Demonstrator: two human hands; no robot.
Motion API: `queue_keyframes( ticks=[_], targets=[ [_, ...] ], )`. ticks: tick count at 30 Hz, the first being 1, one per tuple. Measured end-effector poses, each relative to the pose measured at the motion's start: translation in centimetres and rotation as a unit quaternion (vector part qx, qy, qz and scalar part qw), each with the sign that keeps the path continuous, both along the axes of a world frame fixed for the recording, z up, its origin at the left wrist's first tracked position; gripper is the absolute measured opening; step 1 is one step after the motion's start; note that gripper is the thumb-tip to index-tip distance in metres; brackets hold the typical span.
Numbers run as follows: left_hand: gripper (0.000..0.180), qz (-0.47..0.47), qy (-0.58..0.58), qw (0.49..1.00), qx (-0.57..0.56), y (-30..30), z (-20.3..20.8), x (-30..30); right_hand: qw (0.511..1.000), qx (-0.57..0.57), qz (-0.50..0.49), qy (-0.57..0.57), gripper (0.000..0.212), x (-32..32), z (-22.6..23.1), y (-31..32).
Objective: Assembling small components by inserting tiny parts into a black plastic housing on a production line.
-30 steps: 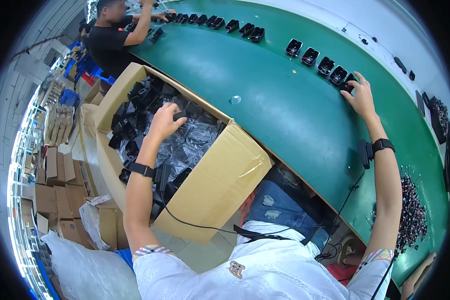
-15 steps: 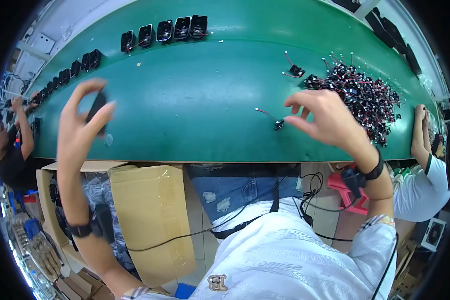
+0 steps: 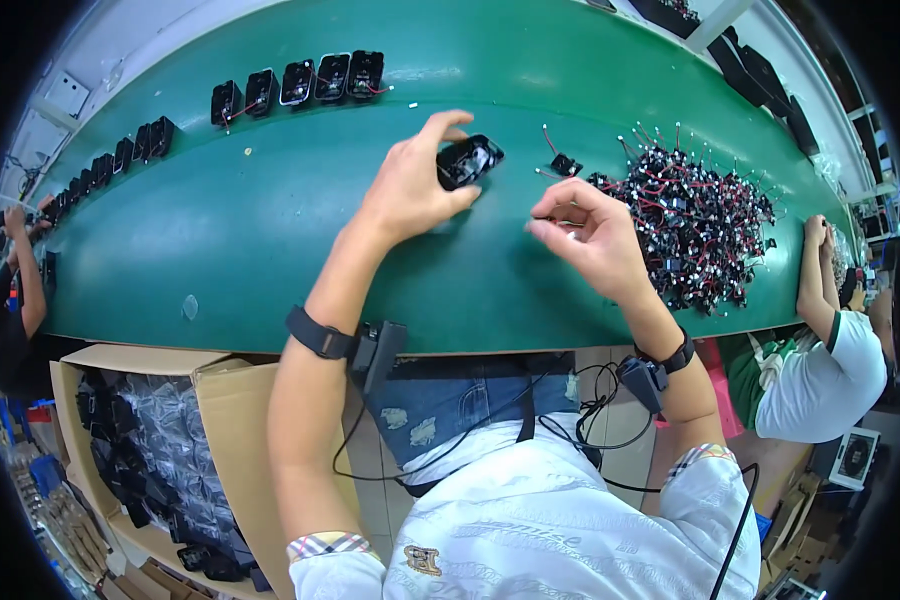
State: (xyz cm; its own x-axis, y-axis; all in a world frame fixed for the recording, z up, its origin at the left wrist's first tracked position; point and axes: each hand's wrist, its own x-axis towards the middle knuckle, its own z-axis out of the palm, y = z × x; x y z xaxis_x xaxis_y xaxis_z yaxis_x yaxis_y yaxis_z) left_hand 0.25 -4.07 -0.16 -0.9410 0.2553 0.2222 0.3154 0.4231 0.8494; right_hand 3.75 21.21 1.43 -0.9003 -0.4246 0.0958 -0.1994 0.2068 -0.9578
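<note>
Black, glossy, hollow-faced plastic housing (image 3: 472, 160) is what we've got in our left hand (image 3: 410, 188), gripped between thumb and fingers, tilted a bit and up off the long green-topped desk (image 3: 270, 240). Our right hand (image 3: 598, 240) is just to the right of that and a little closer to us, fingers curled in and pinched narrow on a small red-and-white bit (image 3: 571, 236); it's too tiny for us to say what exactly.

Right beside that hand, on its right, there's a big heap of little black parts with thin red leads (image 3: 690, 230), and one loose black part with red leads (image 3: 566, 165) lies just beyond the fingers.

Up and left of our left hand, five open black housings (image 3: 297, 82) stand in a row, some with red wires poking out, and more dark housings (image 3: 120, 158) trail off farther left. A roundish clear plastic scrap (image 3: 189, 306) lies well left of that hand and nearer to us.

Lower left of the left hand, below the desk edge, we've got an open brown cardboard box (image 3: 235, 420) full of black pieces and clear plastic wrapping (image 3: 165, 420). Way off right of our right hand, a co-worker in a white shirt (image 3: 825, 380) has their arms on the desk.
</note>
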Motion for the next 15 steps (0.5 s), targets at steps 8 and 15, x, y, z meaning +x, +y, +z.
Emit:
queue_keyframes(
  ticks=[8, 15],
  targets=[
    [0.054, -0.086, -0.091, 0.97, 0.21, -1.5, -1.4, -0.1, 0.991, -0.115, 0.059, 0.029, 0.013, -3.0, 0.5, -2.1],
    [0.064, -0.174, -0.19, 0.929, 0.264, -2.7, -1.8, -0.3, 0.986, -0.11, 0.068, 0.108, 0.018, -3.7, 0.3, -3.7]
  ],
)
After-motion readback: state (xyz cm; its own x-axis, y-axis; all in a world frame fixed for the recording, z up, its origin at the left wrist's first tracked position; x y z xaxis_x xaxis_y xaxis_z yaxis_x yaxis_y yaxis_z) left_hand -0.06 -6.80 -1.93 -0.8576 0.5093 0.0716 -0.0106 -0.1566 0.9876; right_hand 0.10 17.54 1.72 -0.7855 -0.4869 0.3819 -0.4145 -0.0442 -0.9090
